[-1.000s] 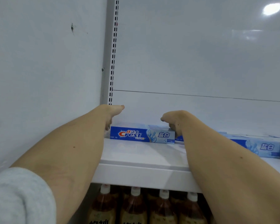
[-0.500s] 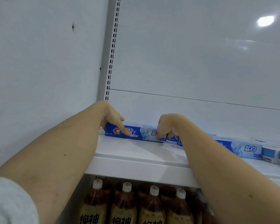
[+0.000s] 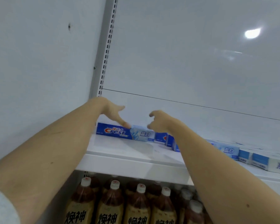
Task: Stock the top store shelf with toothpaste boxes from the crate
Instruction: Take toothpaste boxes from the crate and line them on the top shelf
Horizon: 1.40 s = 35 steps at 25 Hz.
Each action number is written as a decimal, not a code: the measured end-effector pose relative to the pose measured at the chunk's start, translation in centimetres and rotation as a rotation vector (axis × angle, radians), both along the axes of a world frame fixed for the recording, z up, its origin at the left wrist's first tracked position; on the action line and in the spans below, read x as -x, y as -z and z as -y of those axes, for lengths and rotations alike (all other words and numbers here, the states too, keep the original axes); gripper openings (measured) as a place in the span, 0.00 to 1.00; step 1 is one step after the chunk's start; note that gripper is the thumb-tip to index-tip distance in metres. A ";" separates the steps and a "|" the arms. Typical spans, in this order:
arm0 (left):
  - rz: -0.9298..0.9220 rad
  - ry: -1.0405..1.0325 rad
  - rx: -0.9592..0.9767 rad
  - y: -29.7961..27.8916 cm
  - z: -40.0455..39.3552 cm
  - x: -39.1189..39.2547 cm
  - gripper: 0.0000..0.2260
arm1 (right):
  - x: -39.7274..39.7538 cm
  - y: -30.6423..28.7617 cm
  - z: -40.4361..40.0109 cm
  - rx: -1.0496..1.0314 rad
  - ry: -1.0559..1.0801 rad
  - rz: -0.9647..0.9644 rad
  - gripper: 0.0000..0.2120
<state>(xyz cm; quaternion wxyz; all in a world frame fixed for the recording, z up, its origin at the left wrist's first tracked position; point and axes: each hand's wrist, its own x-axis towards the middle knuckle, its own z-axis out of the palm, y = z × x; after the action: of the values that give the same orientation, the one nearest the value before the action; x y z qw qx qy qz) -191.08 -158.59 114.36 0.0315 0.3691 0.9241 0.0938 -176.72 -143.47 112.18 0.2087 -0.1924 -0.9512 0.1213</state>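
A blue and white Crest toothpaste box (image 3: 120, 131) lies lengthwise at the far left of the white top shelf (image 3: 128, 160). My left hand (image 3: 113, 113) hovers over it with fingers spread, one fingertip touching the box's top edge. My right hand (image 3: 158, 121) hangs just above the box's right end, fingers loosely curled and holding nothing. More toothpaste boxes (image 3: 229, 151) lie in a row along the shelf to the right, partly hidden behind my right forearm. The crate is out of view.
A slotted metal upright (image 3: 108, 46) runs up the shelf's left side next to a white wall. Several brown drink bottles (image 3: 113, 206) with white caps stand on the shelf below. The white back panel (image 3: 192, 62) rises behind the boxes.
Both hands have lifted off the leftmost box and opened; half a second ago they were pressing it at both ends. The box stays in place at the shelf's left end.
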 end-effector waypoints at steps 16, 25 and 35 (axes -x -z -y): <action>-0.113 0.293 0.087 3.2 -14.5 -18.8 0.45 | -20.7 0.9 -16.3 -0.289 0.202 0.313 0.34; -0.150 0.151 0.189 3.5 -16.0 -16.9 0.46 | -16.7 1.7 -17.4 -0.446 0.127 0.267 0.24; -0.268 0.084 0.408 2.1 -18.3 -10.2 0.49 | -10.1 1.6 -19.0 -0.319 0.155 0.247 0.26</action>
<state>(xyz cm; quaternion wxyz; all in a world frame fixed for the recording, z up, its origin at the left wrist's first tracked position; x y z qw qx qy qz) -180.83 -140.29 112.29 -0.0136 0.4024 0.9037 -0.1457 -166.59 -124.46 110.61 0.1271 -0.2429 -0.9590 -0.0719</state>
